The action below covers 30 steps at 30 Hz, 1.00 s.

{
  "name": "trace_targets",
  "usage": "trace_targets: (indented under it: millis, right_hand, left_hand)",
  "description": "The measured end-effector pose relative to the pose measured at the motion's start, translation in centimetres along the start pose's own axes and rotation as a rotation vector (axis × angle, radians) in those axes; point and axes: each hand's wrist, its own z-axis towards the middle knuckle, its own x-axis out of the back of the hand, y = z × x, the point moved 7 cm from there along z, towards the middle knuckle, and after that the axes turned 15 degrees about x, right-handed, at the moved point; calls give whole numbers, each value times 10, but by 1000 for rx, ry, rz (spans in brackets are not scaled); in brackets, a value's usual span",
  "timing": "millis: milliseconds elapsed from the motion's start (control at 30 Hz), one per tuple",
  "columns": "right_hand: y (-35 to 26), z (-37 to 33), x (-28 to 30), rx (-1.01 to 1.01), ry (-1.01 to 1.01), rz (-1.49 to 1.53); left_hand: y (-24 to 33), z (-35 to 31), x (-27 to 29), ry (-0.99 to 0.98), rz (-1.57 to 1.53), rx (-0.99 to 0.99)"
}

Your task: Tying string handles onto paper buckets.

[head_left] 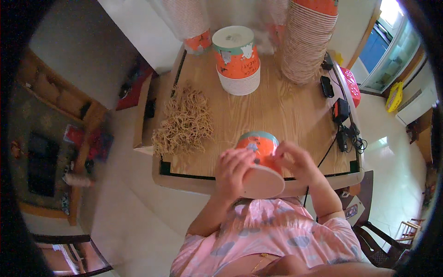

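Note:
An orange paper bucket (264, 150) with a green band is tilted over the table's near edge, its wide pale mouth toward me. My left hand (234, 170) grips it from the left, fingers laid across its side. At the bucket's right side is my right hand (297, 162), its fingers bent and thumb drawn in close to the wall; anything pinched there is too small to make out. Left of the bucket lies a tangled heap of tan twine cords (187, 122). Beyond it, a nested stack of matching buckets (237, 62) stands upside down.
A tall leaning stack of buckets (309, 44) rises at the back right, and another wrapped stack (189, 27) at the back left. Black adapters and cables (342, 124) lie along the wooden table's (277, 111) right edge. A dark chair (369, 231) stands at lower right.

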Motion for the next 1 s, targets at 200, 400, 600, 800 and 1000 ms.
trace_targets:
  millis: [200,400,600,800,1000]
  right_hand:
    - [51,-61,63,-106,656,42]
    - [62,-105,25,-164,455,-97]
    - [80,-113,-16,-170,187,-321]
    - [86,-105,-42,5,25,-624]
    - [94,-112,-55,-10,-16,-675]
  left_hand:
    - [-37,89,-33,-143,-43,385]
    - [-78,118,-80,-305,-38,354]
    - [-161,70,-73,-251,-211,534]
    - [-144,3,-84,-208,93,381]
    - [-125,-25,-64,-148,156,296]
